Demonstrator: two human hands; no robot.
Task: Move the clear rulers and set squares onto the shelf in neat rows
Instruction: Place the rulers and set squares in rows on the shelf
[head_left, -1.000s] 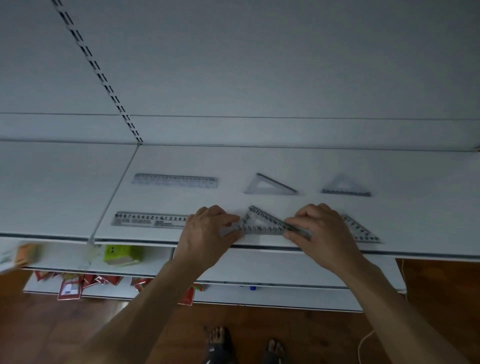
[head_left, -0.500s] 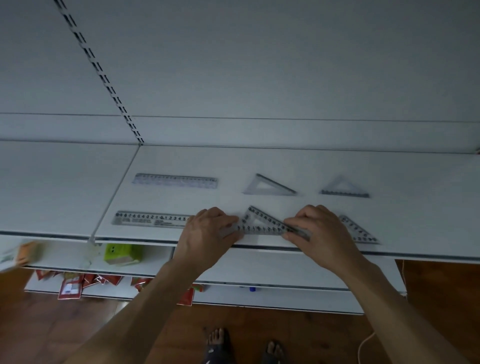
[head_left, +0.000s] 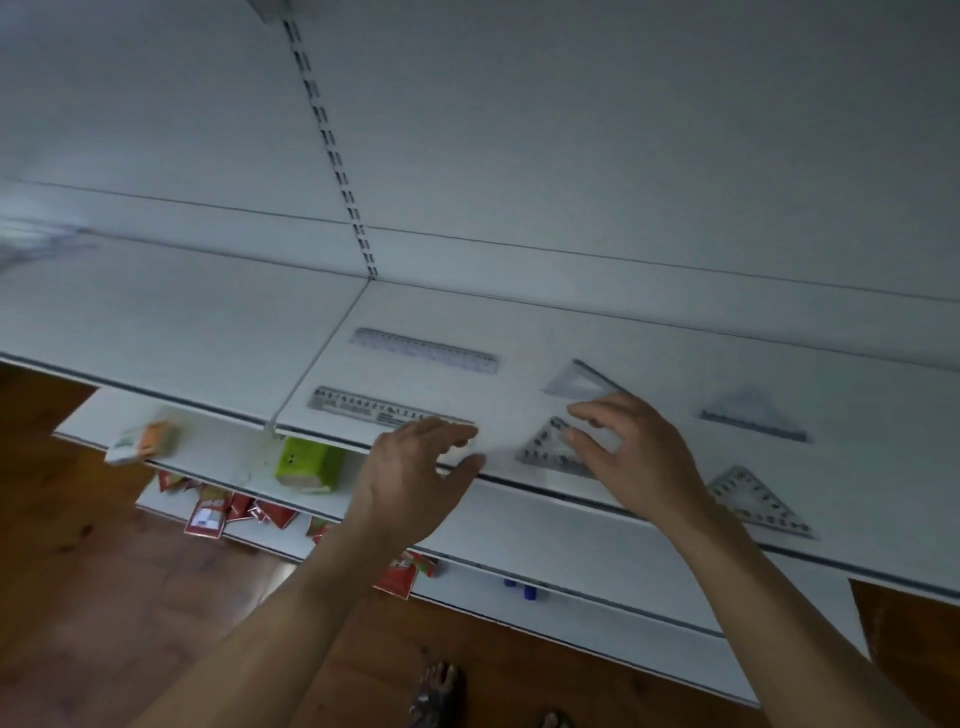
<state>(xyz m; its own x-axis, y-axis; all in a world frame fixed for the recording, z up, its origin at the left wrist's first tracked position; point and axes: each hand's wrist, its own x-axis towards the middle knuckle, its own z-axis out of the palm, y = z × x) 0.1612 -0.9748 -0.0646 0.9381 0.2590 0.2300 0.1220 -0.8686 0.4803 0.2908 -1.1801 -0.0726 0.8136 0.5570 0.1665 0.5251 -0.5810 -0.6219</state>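
On the white shelf (head_left: 649, 338) lie two clear rulers, a back ruler (head_left: 423, 349) and a front ruler (head_left: 374, 408). Two set squares sit in the back row, one in the middle (head_left: 579, 380) and one at the right (head_left: 753, 410). A front set square (head_left: 548, 451) lies flat between my hands, and another (head_left: 753, 500) lies at the front right. My left hand (head_left: 415, 478) hovers with spread fingers over the shelf's front edge and holds nothing. My right hand (head_left: 634, 457) is lifted with relaxed fingers just over the front middle set square.
A green box (head_left: 306, 462) and an orange-and-white pack (head_left: 140, 441) sit on the lower shelf at the left. Red packets (head_left: 218, 514) lie on a shelf below. Blue items (head_left: 519, 587) show under the shelf lip. Wooden floor and bare feet are underneath.
Both hands have let go of the front middle set square and lifted off it. The view has swung left and tilted, so the shelf now runs at a slant.
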